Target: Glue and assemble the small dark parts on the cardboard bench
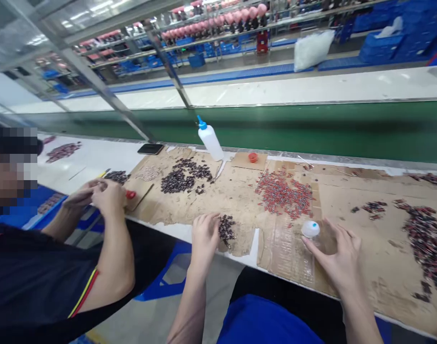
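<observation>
My left hand (pixel 204 235) rests at the near edge of the cardboard (pixel 236 193), fingers curled beside a small heap of dark parts (pixel 226 227) that it touches. My right hand (pixel 338 253) is spread wide on the cardboard, its fingertips around a small clear container with a white and blue cap (pixel 310 229). A pile of red parts (pixel 282 193) lies just beyond, between my two hands. Farther back sit a larger pile of dark parts (pixel 184 177) and a white squeeze bottle with a blue nozzle (pixel 210 139).
A co-worker at my left works with both hands (pixel 96 195) near a red piece (pixel 131 194). A phone (pixel 151 149) and a small red cap (pixel 253 157) lie at the back. More dark parts (pixel 428 239) spread at the right. A green conveyor belt (pixel 311 126) runs behind.
</observation>
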A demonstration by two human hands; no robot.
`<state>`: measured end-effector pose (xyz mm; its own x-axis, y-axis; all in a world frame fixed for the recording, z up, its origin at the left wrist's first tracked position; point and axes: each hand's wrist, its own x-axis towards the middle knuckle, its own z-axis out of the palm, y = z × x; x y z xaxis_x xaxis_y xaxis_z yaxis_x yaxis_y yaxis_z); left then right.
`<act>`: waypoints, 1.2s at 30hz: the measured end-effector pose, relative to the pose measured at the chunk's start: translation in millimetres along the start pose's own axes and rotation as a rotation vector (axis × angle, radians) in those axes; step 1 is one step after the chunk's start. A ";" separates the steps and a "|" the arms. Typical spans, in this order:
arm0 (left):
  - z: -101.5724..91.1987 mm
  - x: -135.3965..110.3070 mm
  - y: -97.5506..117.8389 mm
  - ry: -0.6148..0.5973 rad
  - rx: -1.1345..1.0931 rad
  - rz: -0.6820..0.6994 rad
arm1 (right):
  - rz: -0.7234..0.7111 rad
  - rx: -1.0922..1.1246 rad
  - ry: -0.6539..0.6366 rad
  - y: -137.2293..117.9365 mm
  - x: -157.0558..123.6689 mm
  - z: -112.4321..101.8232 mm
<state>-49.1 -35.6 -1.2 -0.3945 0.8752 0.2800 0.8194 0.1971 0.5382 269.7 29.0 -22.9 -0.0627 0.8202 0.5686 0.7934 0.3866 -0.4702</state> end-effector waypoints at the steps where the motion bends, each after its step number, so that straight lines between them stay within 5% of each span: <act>1: 1.2 3.4 1.2 -0.043 0.018 0.000 | -0.015 0.021 -0.004 -0.8 2.4 2.0; 8: 13.2 26.1 19.5 -0.282 0.142 0.056 | 0.083 0.163 -0.097 -2.5 5.1 8.7; 15: 0.5 35.9 42.6 -0.536 0.234 0.052 | 0.564 0.698 -0.070 -19.9 -1.0 -6.7; 25: 5.6 28.6 32.8 -0.497 0.153 0.129 | 0.719 1.069 0.287 5.4 -9.5 -24.9; 33: 49.9 -12.1 94.5 -0.524 -0.127 0.430 | 0.880 1.092 0.369 -8.9 -7.1 -24.2; 36: 69.6 -30.2 106.3 -0.442 -0.147 0.446 | 0.897 0.962 0.428 -15.8 -14.2 -20.3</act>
<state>78.8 -10.4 -7.8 0.2053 0.9646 0.1653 0.7872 -0.2632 0.5577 270.4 2.6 -9.9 0.5701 0.8161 -0.0946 -0.2741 0.0804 -0.9583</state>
